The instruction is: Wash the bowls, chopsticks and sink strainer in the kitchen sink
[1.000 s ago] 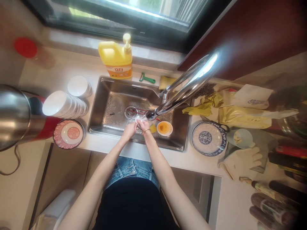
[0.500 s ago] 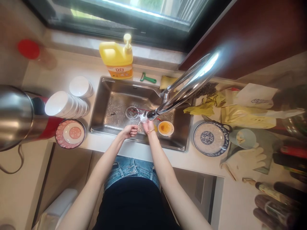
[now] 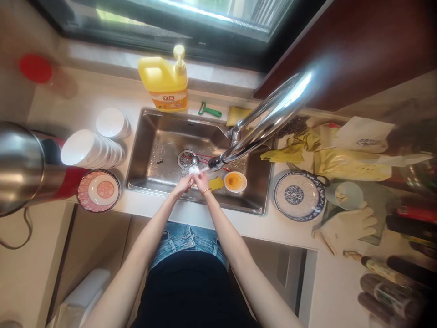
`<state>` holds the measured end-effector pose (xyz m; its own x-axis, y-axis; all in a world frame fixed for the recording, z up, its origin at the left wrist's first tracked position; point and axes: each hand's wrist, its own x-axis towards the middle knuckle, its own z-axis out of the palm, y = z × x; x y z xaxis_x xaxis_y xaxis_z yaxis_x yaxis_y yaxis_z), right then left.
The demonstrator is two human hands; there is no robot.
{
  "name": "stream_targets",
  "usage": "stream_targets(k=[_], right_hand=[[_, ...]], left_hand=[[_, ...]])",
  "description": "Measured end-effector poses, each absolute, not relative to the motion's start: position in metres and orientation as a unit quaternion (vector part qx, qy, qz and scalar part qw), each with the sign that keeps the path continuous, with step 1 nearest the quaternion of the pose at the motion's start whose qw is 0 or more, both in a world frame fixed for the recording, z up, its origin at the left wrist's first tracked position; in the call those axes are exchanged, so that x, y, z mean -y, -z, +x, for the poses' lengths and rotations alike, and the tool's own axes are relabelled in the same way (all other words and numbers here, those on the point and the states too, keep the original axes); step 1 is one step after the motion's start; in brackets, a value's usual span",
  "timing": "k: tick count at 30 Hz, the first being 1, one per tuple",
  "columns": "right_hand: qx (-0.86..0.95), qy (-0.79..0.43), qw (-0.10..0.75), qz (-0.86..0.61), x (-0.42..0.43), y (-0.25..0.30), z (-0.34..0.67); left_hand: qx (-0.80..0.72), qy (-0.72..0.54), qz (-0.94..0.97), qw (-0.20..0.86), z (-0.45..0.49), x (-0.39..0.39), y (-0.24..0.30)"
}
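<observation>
A steel sink [image 3: 164,150] fills mid-frame under a window. Left hand [image 3: 183,184] and right hand [image 3: 201,181] together grip a small spoon [image 3: 194,167] under the faucet [image 3: 259,123]. An orange-stained saucer [image 3: 235,181] waits unwashed, seemingly.

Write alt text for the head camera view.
A person's left hand and right hand meet over a steel sink, holding a small white soapy item under the faucet. A yellow soap bottle stands behind; white bowls sit left, a blue patterned plate right.
</observation>
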<state>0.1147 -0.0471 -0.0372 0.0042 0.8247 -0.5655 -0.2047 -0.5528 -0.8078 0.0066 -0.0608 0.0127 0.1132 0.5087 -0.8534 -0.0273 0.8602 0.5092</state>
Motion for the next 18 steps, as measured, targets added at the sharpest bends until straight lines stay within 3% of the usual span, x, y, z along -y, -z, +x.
stream_targets(k=[4, 10, 14, 18], right_hand=[[0.186, -0.647, 0.439, -0.595, 0.048, 0.033, 0.124], [-0.016, -0.629, 0.533, -0.566, 0.049, 0.016, 0.15], [-0.02, -0.627, 0.524, -0.577, 0.053, 0.01, 0.158], [0.006, -0.609, 0.541, -0.581, 0.054, 0.016, 0.158]], left_hand=[[-0.651, -0.248, 0.237, 0.677, 0.009, 0.054, -0.01], [-0.585, -0.286, 0.294, 0.699, 0.028, 0.03, -0.009], [-0.581, -0.324, 0.288, 0.689, 0.048, 0.012, -0.005], [-0.628, -0.278, 0.294, 0.665, 0.054, 0.01, -0.001]])
